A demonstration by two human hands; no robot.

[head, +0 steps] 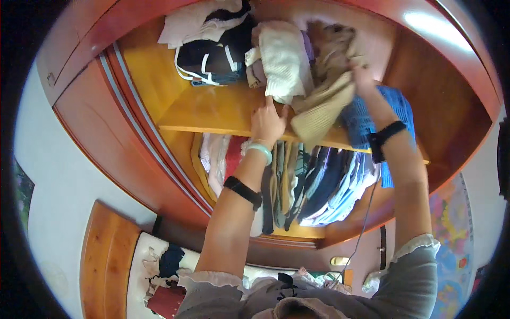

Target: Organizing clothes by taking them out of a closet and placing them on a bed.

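Observation:
My left hand (269, 121) is at the front of a wooden wardrobe shelf (215, 109). Its index finger touches the lower edge of a folded white ribbed garment (285, 60), and the thumb is spread apart from it. Higher and to the right, my right hand (362, 77) grips a tan ribbed garment (326, 107), which hangs slantwise over the shelf's front edge. The fingers of that hand are blurred. Behind the tan cloth lies a blurred brown garment (332, 46). A blue knitted garment (398, 103) drapes over the shelf edge, partly hidden by my right forearm.
Dark folded clothes with white straps (207, 60) lie at the shelf's left, under a pale garment (187, 28). Below the shelf hang several clothes (318, 187). A red sliding door (131, 151) borders the left. A dark cord (364, 223) dangles near my right arm.

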